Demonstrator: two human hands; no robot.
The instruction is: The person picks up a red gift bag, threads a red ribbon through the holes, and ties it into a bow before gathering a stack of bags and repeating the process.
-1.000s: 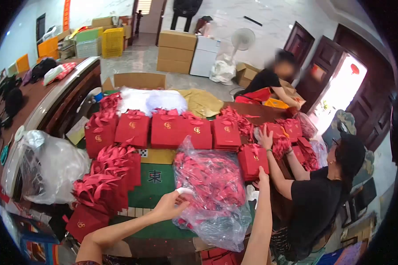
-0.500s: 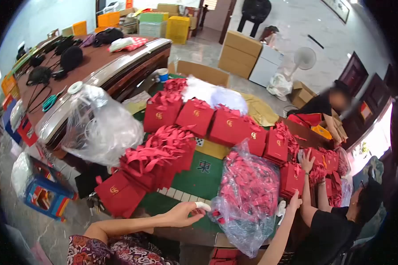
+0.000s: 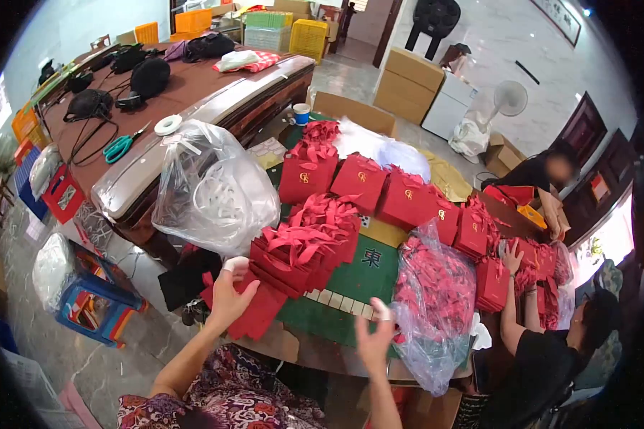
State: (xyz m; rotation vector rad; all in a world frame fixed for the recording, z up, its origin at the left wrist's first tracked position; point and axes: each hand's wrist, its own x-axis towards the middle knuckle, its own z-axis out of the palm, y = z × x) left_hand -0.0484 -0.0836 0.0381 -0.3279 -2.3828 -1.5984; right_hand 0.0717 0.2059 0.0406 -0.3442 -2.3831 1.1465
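Note:
My left hand (image 3: 232, 294) reaches over the front red paper gift bag (image 3: 259, 309) at the near left corner of the table. Its thumb is apart from the fingers, one of which has a white wrapping. Behind it stands a row of red gift bags (image 3: 304, 261) with ribbon handles in a tangled heap on top. My right hand (image 3: 374, 342) hovers over the table's near edge with fingers spread and nothing between them; a white wrapping covers a fingertip. Just right of it lies a clear plastic bag (image 3: 436, 286) full of red ribboned pieces.
White mahjong tiles (image 3: 336, 301) line the green table mat (image 3: 379, 282). More red bags (image 3: 408, 200) stand along the far side. A large clear bag (image 3: 218, 189) bulges at the left. At the right a person (image 3: 544, 357) handles red bags; another person (image 3: 533, 175) sits farther back.
My view has turned left. My left hand has moved left onto the front red gift bag. My right hand has drawn back from the red bags at the right to the near middle.

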